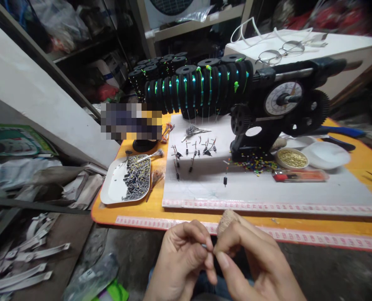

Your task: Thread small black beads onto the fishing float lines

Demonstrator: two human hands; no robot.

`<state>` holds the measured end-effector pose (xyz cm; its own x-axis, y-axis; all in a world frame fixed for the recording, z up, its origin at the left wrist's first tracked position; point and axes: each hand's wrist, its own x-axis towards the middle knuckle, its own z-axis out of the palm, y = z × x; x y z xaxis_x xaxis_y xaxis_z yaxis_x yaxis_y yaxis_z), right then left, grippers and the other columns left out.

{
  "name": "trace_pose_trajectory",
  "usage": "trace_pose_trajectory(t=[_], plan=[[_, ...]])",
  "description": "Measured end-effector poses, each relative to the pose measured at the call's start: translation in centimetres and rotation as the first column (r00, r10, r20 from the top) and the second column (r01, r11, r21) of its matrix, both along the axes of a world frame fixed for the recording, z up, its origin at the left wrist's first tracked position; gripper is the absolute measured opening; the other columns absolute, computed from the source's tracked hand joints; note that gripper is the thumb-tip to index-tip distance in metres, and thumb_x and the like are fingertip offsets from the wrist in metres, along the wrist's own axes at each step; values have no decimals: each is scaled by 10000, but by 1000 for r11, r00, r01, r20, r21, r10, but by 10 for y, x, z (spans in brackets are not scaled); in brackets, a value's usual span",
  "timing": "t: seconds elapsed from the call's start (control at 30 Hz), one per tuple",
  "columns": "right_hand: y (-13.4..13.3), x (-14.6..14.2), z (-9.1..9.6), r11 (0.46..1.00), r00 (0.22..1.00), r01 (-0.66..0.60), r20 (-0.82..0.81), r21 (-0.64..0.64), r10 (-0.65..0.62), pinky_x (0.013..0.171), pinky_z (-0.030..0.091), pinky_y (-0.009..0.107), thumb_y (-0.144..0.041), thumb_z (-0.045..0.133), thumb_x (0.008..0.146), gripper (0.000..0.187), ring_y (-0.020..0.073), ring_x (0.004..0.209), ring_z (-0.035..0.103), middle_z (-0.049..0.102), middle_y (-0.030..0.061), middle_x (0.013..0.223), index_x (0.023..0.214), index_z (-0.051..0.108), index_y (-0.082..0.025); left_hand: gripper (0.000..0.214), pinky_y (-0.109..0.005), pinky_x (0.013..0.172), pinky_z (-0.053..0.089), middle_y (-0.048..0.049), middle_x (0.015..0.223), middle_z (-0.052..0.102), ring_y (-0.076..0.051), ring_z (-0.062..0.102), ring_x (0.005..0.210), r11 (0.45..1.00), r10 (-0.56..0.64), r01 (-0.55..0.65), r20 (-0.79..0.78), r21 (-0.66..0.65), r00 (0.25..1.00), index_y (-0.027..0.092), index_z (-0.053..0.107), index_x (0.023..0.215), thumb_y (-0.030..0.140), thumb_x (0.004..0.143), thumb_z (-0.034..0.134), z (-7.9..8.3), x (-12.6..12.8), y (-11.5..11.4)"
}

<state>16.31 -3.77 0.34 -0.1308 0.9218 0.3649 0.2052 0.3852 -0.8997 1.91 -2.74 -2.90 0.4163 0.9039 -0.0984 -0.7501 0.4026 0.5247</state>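
Black small part [208, 247] pinched between your left hand [182, 259] and right hand [251, 259], fingertips closed tight | low, before the orange table [135, 209] | tray [113, 190] of parts left.

Orange counter [135, 211] crowded with parts
A white tray [110, 193] of small black components lies left of the black winding machine [267, 108].

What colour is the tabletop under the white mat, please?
Orange tabletop, clearest in the head view.

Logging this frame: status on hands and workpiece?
Left hand and right hand together below the table edge, fingertips in a pinch grip on a tiny part, too small to identify. Right index fingertip wrapped in tape. Nothing between hands and table.
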Motion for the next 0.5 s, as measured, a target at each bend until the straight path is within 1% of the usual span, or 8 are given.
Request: trace_pose_trajectory(t=[0.07, 0.17, 0.23, 0.3, 0.37, 0.43, 0.5], plan=[[-1, 1, 1, 1000, 1000, -13, 14, -8, 13, 585, 434, 249, -79, 505, 873, 196, 131, 652, 547, 550, -30, 680, 734, 519, -218, 31, -55, 491, 520, 8, 777, 679, -4, 621, 529, 1000, 6, -6, -22, 8, 1000, 182, 793, 832, 161, 819, 811, 0, -1, 0], [-4, 2, 0, 999, 999, -13, 48, -33, 15, 606, 438, 252, -85, 503, 883, 198, 135, 676, 556, 546, -26, 698, 736, 522, -217, 43, -48, 457, 476, 18, 772, 641, 8, 586, 490, 998, 2, 1, -38, 66, 999, 190, 788, 862, 165, 828, 798, -5, -2, -1], [-4, 2, -1, 1000, 998, -15, 65, -21, 16, 608, 440, 252, -82, 503, 875, 200, 137, 677, 553, 532, -23, 695, 725, 518, -213, 59, -49, 433, 446, 23, 790, 620, 25, 544, 447, 994, -7, 12, -47, 111, 999, 196, 782, 883, 169, 832, 790, -9, -2, -2], [-4, 2, -1, 1000, 997, -13, 80, -13, 15, 606, 447, 253, -77, 501, 869, 206, 141, 674, 554, 525, -16, 695, 712, 523, -208, 71, -65, 441, 452, 17, 809, 609, 17, 538, 464, 993, -10, 20, -76, 120, 997, 201, 780, 892, 175, 827, 792, -11, -3, -3], [-3, 1, 0, 1000, 996, -20, 92, -9, 21, 598, 456, 256, -82, 502, 869, 207, 147, 671, 561, 533, -6, 695, 708, 540, -206, 74, -79, 453, 466, 12, 807, 602, -1, 541, 500, 992, -14, 26, -100, 122, 995, 206, 784, 887, 186, 818, 801, -10, -5, -3], [-2, 2, 1, 999, 995, -28, 92, -26, 31, 611, 469, 263, -82, 510, 883, 200, 154, 679, 578, 565, -1, 702, 738, 575, -204, 77, -87, 454, 469, 17, 796, 599, -6, 543, 503, 991, -19, 36, -134, 125, 991, 219, 793, 876, 192, 807, 812, -5, -8, -1], [-1, 4, 1, 998, 997, -48, 65, -28, 50, 636, 482, 260, -61, 533, 899, 196, 150, 690, 603, 617, -5, 714, 803, 622, -207, 80, -97, 454, 471, 31, 774, 592, -9, 557, 493, 989, 15, 16, -208, 146, 978, 238, 809, 826, 189, 772, 842, 2, -11, 0]])
